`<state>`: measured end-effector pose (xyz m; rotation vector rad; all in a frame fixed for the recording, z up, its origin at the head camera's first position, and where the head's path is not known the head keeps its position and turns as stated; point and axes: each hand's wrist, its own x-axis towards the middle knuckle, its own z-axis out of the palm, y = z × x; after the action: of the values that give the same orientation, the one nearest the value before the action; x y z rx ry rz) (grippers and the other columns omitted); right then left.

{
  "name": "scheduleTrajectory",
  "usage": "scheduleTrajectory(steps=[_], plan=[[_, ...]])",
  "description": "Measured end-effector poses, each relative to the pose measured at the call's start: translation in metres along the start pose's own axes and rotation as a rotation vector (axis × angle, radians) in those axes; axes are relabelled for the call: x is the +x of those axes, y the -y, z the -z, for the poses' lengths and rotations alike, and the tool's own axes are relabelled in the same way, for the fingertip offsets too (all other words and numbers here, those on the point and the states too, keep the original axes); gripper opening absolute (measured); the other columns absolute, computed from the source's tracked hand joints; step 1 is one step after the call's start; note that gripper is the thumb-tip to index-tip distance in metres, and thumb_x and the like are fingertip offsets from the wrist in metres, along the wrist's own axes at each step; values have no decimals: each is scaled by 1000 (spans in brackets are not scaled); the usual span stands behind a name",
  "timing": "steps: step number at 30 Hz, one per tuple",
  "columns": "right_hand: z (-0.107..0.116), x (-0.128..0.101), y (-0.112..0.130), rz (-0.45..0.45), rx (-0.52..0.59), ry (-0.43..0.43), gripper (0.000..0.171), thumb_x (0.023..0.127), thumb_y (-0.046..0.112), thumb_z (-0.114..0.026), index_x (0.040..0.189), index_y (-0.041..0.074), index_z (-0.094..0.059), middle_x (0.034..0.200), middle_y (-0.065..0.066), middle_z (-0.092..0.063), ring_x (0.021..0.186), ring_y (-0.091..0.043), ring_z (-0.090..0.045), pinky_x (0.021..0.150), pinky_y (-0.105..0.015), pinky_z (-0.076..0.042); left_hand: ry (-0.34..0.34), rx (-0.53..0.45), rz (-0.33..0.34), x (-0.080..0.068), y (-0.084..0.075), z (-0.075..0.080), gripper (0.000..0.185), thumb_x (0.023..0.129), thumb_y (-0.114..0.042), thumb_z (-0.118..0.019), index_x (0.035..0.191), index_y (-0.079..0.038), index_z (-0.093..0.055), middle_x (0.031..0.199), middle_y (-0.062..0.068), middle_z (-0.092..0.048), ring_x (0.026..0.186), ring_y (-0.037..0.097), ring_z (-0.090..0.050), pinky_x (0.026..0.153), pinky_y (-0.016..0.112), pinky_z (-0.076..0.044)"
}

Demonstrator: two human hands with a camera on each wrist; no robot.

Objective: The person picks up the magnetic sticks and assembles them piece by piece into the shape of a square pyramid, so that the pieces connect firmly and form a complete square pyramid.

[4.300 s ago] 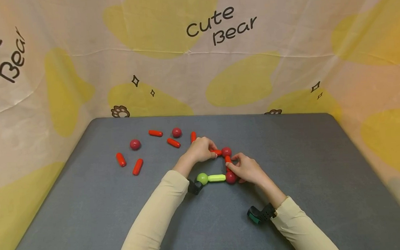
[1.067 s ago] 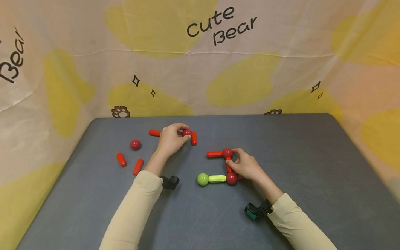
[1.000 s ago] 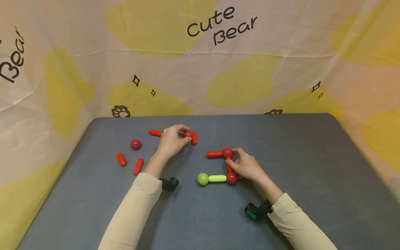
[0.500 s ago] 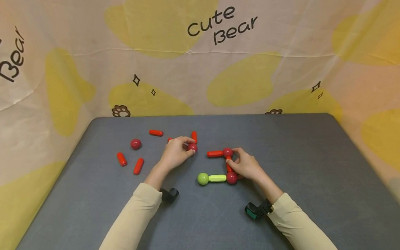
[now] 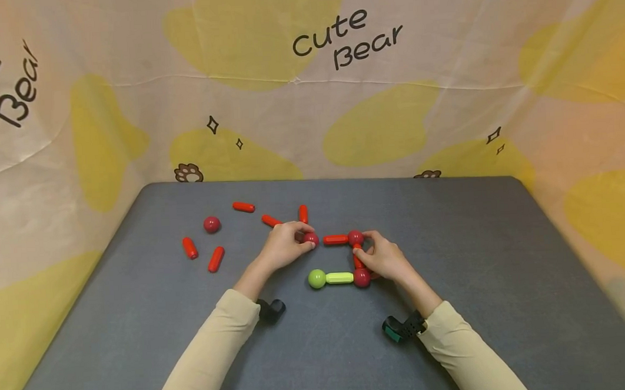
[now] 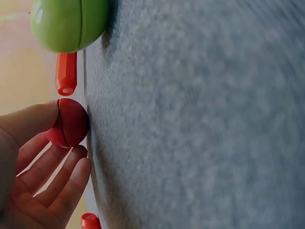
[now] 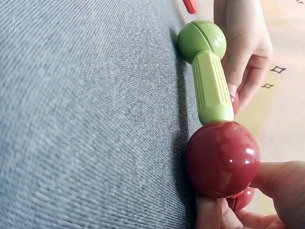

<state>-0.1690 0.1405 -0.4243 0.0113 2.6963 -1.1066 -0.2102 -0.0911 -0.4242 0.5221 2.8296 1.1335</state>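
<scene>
- A dark red ball (image 5: 310,238) is pinched by the thumb and curled fingers of the left hand (image 5: 285,247), low on the grey table (image 5: 458,340); in the left wrist view the same ball (image 6: 71,122) is seen pressed against the table surface, with the fingers (image 6: 57,176) spread beneath it
- The held ball is placed just beside, perhaps touching, the free left end of a horizontal red rod (image 5: 335,239); contact cannot be judged for certain
- The right end of that rod is joined to a second dark red ball (image 5: 355,237), from which a short upright red rod (image 5: 356,258) is led down to a third dark red ball (image 5: 361,277)
- The third ball is gripped between the thumb and curled fingers of the right hand (image 5: 383,260), as is shown close up in the right wrist view (image 7: 222,159)
- A green rod (image 5: 340,278) is attached to the left of that ball and is ended by a green ball (image 5: 317,278), so that an open frame is formed
- Loose pieces are scattered on the far left of the table: a dark red ball (image 5: 211,224) and five red rods (image 5: 216,259), well apart from the frame
- A printed curtain (image 5: 339,87) is hung behind the table
</scene>
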Motion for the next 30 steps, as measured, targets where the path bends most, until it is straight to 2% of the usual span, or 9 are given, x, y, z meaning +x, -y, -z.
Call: scheduleTrajectory(steps=[12,30], plan=[[-1,0,0,9,-11,-8,54,86,29,-61,131,3,-43,73,-5,-60,52,-12,-53,46,-25,-42,10,-24,-9,2,-2,-6,26,77,-14,-73,103,-10,-69,91,2,-68,76,10,-63,66,26,-50],[-1,0,-1,13,2,-2,55,86,28,-60,131,3,-42,73,-5,-59,49,-12,-53,44,-25,-42,14,-38,1,2,-4,-6,28,77,-14,-72,105,-10,-68,93,3,-68,77,12,-63,68,27,-50]])
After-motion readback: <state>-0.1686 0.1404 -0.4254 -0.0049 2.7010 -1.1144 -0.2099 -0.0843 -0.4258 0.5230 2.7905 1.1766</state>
